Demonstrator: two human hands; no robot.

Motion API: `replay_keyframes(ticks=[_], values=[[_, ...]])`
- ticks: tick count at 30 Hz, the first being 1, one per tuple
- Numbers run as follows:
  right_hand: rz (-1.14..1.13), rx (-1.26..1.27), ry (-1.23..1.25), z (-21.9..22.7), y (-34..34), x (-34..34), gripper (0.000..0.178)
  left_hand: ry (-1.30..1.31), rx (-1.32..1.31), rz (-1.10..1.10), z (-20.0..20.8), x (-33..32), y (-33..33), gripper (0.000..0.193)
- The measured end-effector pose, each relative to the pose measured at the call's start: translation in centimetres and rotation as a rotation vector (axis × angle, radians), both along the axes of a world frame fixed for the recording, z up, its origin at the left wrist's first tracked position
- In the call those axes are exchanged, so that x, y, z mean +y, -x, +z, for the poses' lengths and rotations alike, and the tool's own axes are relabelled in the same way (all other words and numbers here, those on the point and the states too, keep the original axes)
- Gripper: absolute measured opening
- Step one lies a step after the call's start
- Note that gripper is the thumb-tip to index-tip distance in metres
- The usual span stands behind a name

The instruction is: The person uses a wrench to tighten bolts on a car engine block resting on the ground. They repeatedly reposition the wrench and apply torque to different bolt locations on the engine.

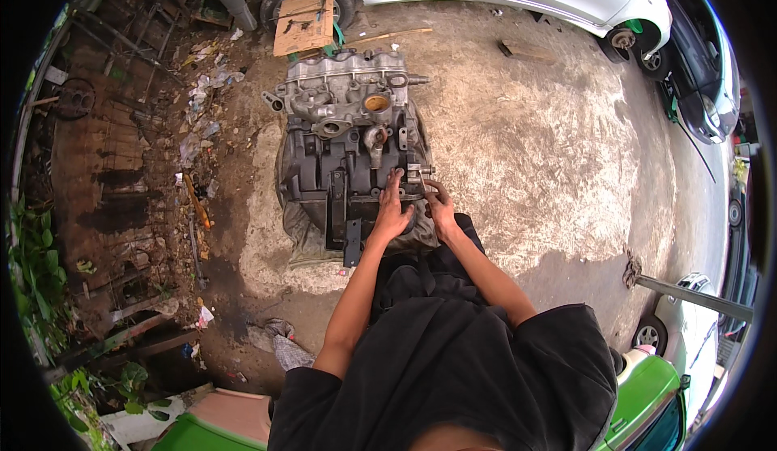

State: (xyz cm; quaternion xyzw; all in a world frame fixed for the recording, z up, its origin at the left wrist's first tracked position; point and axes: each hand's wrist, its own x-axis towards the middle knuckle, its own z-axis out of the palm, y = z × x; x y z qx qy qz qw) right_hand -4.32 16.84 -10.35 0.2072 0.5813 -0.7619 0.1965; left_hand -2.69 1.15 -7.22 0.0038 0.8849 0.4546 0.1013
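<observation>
A dark engine block [312, 155] with a grey metal cylinder head [348, 70] lies on the ground before me. My left hand [391, 212] rests against the block's near right part, fingers stretched out and thumb apart, gripping nothing. Just to its right, my right hand [439, 210] is closed, its fingers bent at a small metal fitting [417, 172] on the engine's right side. A thin, light-coloured piece shows at those fingertips, too small to name. A black metal bracket [337, 208] stands out left of my left hand.
Cloth [303, 244] lies under the engine. Behind it, a wooden board [303, 26] with small parts leans by a silver car's wheel. A wood block [528, 51] lies on the concrete at the back right. Litter [198, 103] and planks line the left side.
</observation>
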Motion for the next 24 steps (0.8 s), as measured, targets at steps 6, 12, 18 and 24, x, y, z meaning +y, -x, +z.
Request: replay_keyframes(ticks=[6,12,18,24], values=[[0.122,0.15,-0.261,-0.5,0.1,0.0,0.039,0.013,0.016,0.006,-0.1,0.0,-0.1,0.097],[0.279,0.529,-0.769,1.6,0.7,-0.4,0.045,-0.005,0.017,0.015,0.2,0.1,0.0,0.096],[0.353,0.638,-0.843,7.1,4.1,0.3,0.028,-0.015,-0.002,0.015,0.3,0.0,0.0,0.094],[0.275,0.532,-0.861,5.8,11.1,-0.5,0.025,-0.01,0.025,0.0,0.0,0.0,-0.2,0.095]])
